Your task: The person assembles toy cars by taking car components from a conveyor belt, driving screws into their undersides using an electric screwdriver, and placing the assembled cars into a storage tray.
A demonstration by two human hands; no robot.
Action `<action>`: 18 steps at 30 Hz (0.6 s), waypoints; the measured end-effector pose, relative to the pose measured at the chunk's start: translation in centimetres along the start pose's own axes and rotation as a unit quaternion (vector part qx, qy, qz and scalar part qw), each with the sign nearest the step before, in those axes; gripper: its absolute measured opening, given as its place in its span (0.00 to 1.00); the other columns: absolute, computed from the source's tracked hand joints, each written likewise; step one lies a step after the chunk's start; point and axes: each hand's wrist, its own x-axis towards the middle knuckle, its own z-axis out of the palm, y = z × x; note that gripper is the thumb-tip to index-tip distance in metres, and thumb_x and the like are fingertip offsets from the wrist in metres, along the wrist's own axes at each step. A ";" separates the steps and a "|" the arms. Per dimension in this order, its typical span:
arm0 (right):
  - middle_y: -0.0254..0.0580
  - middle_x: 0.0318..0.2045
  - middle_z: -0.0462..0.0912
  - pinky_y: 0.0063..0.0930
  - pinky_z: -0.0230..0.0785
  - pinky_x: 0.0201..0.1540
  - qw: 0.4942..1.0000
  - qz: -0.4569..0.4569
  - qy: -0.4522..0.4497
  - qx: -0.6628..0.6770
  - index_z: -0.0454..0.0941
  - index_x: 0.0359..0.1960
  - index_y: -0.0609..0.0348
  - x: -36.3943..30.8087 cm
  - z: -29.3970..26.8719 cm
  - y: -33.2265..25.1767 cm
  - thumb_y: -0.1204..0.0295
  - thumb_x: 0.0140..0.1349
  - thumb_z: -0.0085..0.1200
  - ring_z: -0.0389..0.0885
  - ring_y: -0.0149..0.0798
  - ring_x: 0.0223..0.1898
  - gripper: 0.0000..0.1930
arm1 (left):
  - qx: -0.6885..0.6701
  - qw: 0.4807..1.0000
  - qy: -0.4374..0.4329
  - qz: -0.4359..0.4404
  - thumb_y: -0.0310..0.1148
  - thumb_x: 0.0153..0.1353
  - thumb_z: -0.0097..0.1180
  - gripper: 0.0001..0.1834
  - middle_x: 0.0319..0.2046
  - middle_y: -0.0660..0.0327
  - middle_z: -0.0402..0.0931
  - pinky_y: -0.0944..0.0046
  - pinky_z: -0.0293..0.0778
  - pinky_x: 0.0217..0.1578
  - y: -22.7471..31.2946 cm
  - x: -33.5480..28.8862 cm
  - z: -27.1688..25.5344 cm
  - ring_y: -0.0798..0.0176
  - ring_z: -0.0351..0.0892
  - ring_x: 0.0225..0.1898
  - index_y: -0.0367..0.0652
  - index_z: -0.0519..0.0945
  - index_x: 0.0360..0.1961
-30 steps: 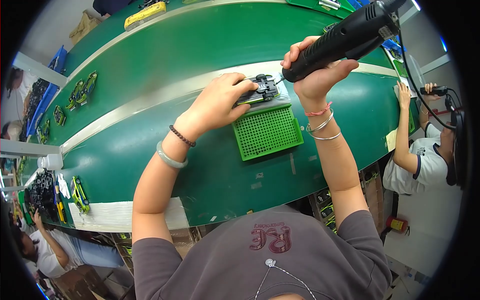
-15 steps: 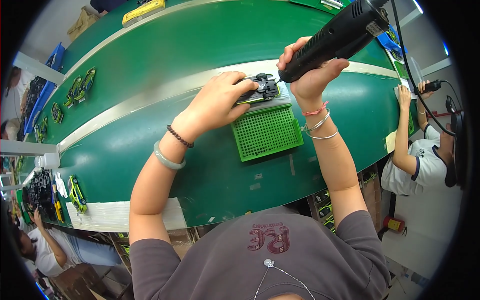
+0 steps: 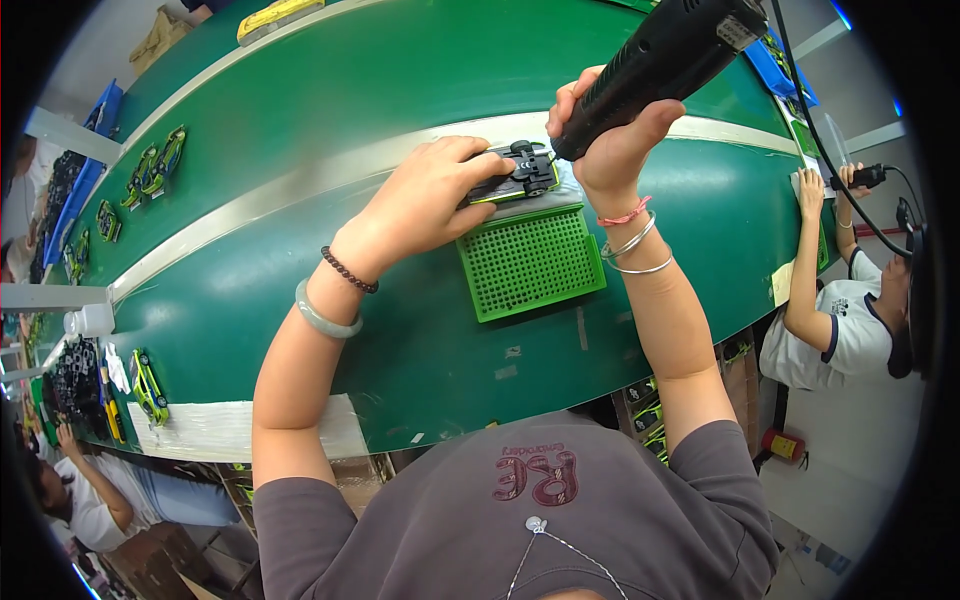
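Note:
A toy car (image 3: 531, 172) lies upside down beyond the green basket, its black underside and wheels facing up. My left hand (image 3: 432, 194) grips it from the left, with fingers over the chassis and the thumb along the near side. In my right hand (image 3: 612, 150) is a black electric screwdriver (image 3: 655, 75), fingers wrapped round its body. It leans, its tip end close to the right end of the car; whether the bit touches a screw I cannot tell. The green perforated basket (image 3: 533, 264) sits just nearer to me than the car.
Several green toy cars (image 3: 158, 166) stand at the left of the green table (image 3: 400, 90). Another car (image 3: 148, 388) is by a white sheet (image 3: 220, 430) at the near left. A cable (image 3: 800, 80) hangs at the right. Co-workers sit at both sides, one (image 3: 840, 320) with a tool.
The view has shifted slightly. My left hand still grips the car, and my right hand with the screwdriver has moved a little to the left.

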 end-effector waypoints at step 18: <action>0.37 0.12 0.66 0.26 0.62 0.16 0.999 0.011 -0.026 0.039 0.65 0.23 0.58 0.2 0.6 0.2 0.19 0.39 0.23 0.68 0.35 0.13 0.47 | -0.029 1.000 -0.004 -0.010 0.30 0.47 0.61 0.22 0.47 0.51 0.70 0.56 0.66 0.51 -0.2 -0.1 -0.3 0.49 0.69 0.49 0.42 0.74 0.47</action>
